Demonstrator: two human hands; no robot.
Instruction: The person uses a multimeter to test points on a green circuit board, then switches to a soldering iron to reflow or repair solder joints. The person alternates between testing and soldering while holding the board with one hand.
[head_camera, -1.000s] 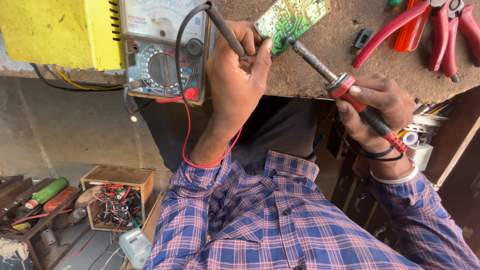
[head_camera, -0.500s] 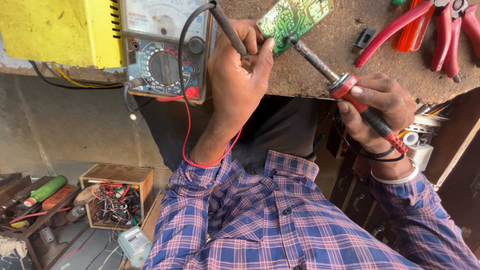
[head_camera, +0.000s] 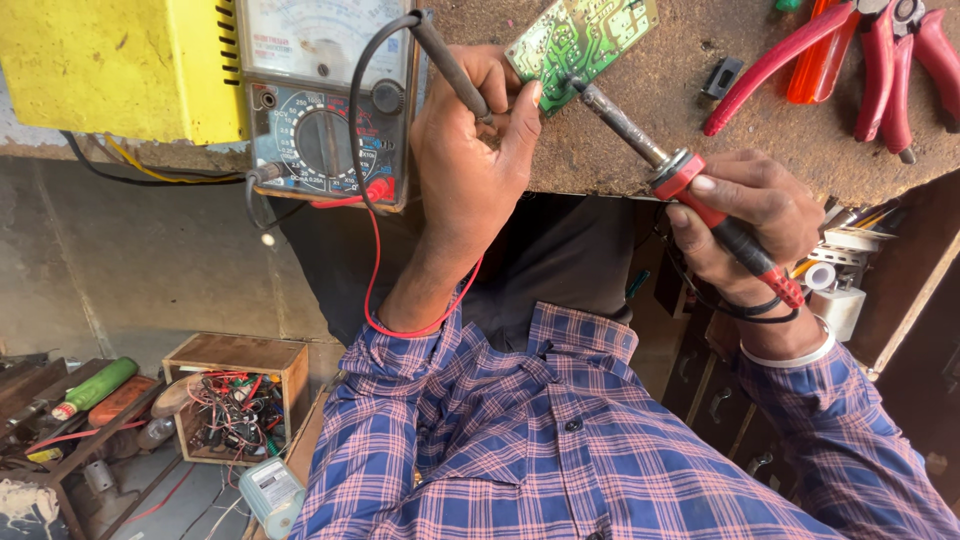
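My left hand grips a black test probe whose lead loops back to an analog multimeter. Its thumb rests against the near edge of a green circuit board lying on the brown workbench. My right hand is closed around the red and black handle of a soldering iron. The iron's metal tip touches the board's lower edge, just right of my left thumb. A red wire hangs from the meter past my left wrist.
A yellow box stands left of the meter. Red-handled pliers and a small black part lie at the bench's right. Down on the left are a wooden box of wires and a green-handled tool.
Almost nothing differs. Both hands keep their grips, the iron's tip stays at the board, and the view has shifted only slightly.
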